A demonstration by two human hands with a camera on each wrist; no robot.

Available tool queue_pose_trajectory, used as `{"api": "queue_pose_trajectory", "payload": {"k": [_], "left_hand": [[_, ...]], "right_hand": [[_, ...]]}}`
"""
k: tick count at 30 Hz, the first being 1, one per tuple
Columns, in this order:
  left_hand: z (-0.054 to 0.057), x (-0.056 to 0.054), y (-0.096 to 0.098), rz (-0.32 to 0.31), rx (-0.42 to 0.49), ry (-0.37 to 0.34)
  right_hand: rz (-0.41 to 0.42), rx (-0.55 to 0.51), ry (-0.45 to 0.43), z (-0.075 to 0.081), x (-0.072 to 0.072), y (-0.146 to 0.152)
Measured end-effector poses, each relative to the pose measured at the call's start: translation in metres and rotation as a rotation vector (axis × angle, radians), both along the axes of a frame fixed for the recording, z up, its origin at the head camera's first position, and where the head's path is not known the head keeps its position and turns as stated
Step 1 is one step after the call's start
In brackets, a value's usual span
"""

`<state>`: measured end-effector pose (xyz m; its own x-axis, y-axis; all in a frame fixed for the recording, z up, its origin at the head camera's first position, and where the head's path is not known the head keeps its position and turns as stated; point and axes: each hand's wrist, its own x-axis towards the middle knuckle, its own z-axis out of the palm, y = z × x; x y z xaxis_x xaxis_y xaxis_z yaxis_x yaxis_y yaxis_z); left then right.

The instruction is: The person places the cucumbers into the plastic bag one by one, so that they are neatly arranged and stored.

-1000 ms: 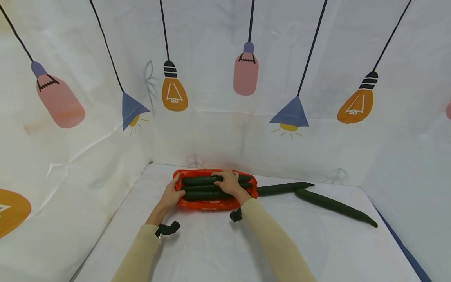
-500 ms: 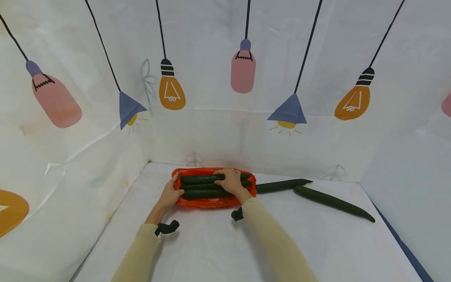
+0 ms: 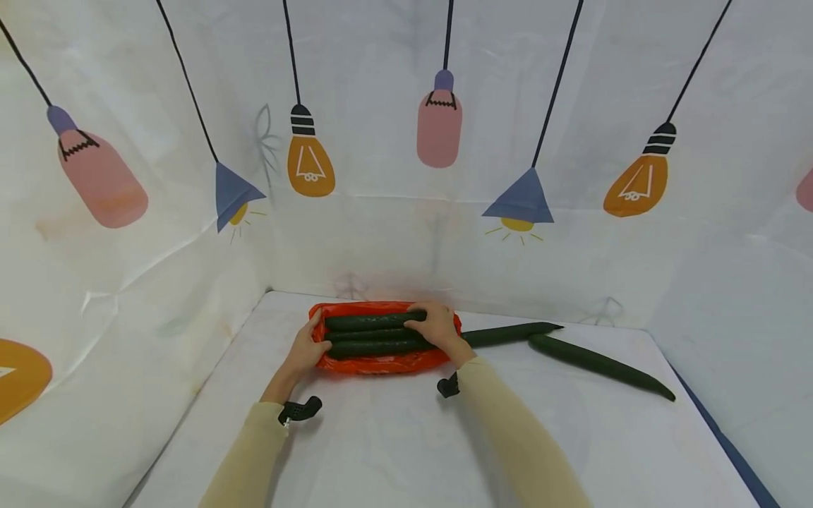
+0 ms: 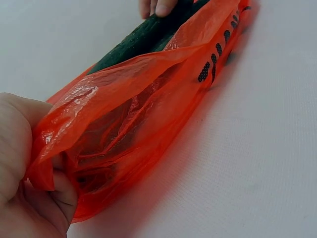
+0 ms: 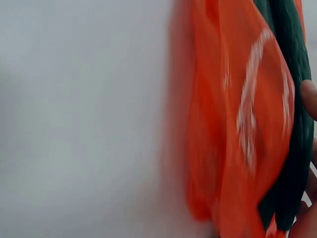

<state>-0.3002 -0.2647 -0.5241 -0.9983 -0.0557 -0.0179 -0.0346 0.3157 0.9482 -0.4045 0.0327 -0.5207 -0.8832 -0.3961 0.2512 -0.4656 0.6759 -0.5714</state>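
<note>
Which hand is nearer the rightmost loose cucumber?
Right. The right hand holds a bagged cucumber near the right end of the red bag, left of the rightmost cucumber; the left hand grips the bag's left end, farther.

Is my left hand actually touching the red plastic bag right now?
Touching. The left wrist view shows it plainly: the left hand grips the near end of the red plastic bag, with film caught in its grasp.
</note>
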Motion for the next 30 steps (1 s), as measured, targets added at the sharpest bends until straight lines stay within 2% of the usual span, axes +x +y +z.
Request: {"api": "queue_pose_trajectory", "payload": {"k": [2, 9, 11, 20, 30], "left_hand": [[-0.010, -0.005, -0.002, 0.006, -0.006, 0.013], [-0.013, -0.009, -0.002, -0.003, -0.021, 0.024], [-0.019, -0.011, -0.003, 0.009, -0.014, 0.028], [-0.020, -0.010, -0.005, -0.005, 0.001, 0.036], [-0.022, -0.010, -0.006, 0.007, -0.011, 0.036]], "right_hand": [[-0.014, 0.002, 0.005, 0.001, -0.001, 0.009], [-0.064, 0.025, 0.016, 0.003, -0.006, 0.048], [-0.081, 0.032, 0.015, 0.003, -0.007, 0.060], [-0.087, -0.025, -0.054, 0.008, -0.002, 0.117], [-0.145, 0.063, -0.078, 0.004, 0.002, 0.195]]}}
